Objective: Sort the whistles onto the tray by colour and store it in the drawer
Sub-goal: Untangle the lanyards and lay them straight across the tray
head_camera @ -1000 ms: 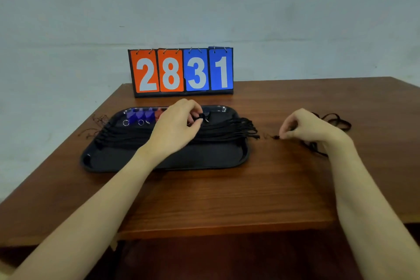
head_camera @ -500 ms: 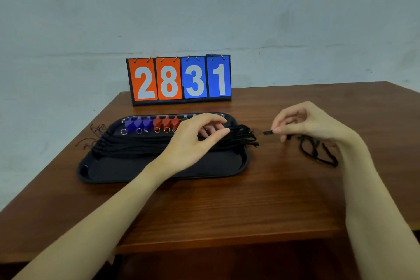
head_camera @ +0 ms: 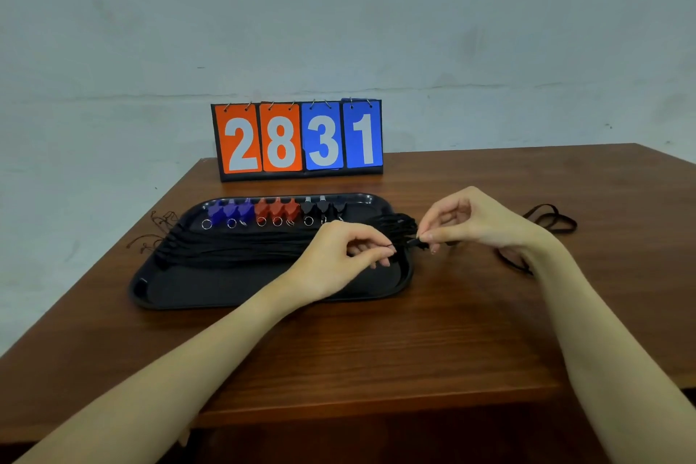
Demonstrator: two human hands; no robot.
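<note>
Both hands pinch one cord: left hand (head_camera: 348, 252) over the tray (head_camera: 211, 294), right hand (head_camera: 470, 222) just right (apparently gripping its clasp), cord running left-right.

Two bare forearms, no sleeves, watch or rings in sight — left hand (head_camera: 341, 256) and right hand (head_camera: 476, 220) ungloved, fingernails short and unpainted
</note>
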